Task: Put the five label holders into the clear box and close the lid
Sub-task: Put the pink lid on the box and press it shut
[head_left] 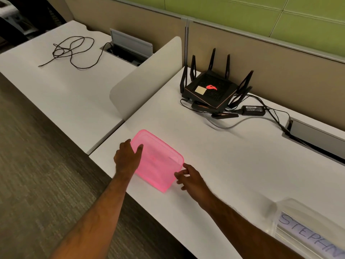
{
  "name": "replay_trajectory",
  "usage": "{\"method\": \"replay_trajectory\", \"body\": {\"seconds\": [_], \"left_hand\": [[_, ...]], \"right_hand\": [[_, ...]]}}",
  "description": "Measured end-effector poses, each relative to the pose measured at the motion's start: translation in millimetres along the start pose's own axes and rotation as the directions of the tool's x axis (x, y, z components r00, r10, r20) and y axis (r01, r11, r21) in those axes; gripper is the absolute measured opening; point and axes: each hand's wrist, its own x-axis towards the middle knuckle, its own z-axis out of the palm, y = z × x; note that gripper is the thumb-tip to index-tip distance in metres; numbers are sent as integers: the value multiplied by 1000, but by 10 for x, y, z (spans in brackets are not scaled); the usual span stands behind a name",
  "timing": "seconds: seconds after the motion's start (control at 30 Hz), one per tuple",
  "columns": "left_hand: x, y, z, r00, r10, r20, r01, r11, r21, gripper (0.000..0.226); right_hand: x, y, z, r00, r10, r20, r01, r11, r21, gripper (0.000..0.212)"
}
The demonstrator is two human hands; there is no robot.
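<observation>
A translucent pink lid lies near the front edge of the white desk. My left hand grips its left edge, thumb on top and fingers curled under the rim. My right hand pinches the lid's near right corner between thumb and fingertips. The clear box stands at the bottom right, partly cut off by the frame. Inside it lies a clear label holder with handwritten blue letters; how many holders are in the box I cannot tell.
A black router with upright antennas, its power brick and cables sit at the back of the desk. A cable slot cover is at the right. A low divider separates the neighbouring desk, which bears a coiled black cable.
</observation>
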Motion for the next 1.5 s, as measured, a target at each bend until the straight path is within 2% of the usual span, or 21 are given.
{"method": "replay_trajectory", "body": {"seconds": [0.13,0.27,0.53,0.77,0.9,1.0,1.1,1.23,1.37,1.5], "left_hand": [[-64,276,-97,998,47,-40,-50,996,-78,64],[-173,574,-121,999,44,-29,-50,967,-250,59],[-401,1114,-45,994,105,-9,-97,887,-452,50],[-686,1714,54,985,119,127,-1,733,-680,65],[-951,2024,87,962,125,241,124,588,-800,71],[-1133,2216,103,940,136,312,198,527,-827,77],[-1317,2388,131,927,186,325,190,514,-836,75],[-1518,2569,182,921,245,303,119,565,-817,61],[-1696,2723,330,919,246,308,130,548,-826,34],[-1904,2834,456,888,302,347,169,487,-857,37]], "right_hand": [[-111,-83,-190,997,-57,-49,60,996,59,56],[-227,-169,-434,987,-99,-126,121,976,181,54],[-446,-248,-994,951,-176,-256,238,942,238,46],[-727,-212,-1520,896,-223,-383,328,915,236,29],[-942,-168,-1794,868,-205,-453,349,900,261,25],[-1121,-100,-1990,844,-207,-494,381,880,283,28],[-1309,-3,-2160,815,-201,-544,410,863,294,36],[-1525,158,-2335,767,-202,-609,437,859,266,38],[-1737,301,-2503,726,-190,-661,438,868,232,40],[-1972,437,-2666,682,-175,-710,428,883,193,43]]}}
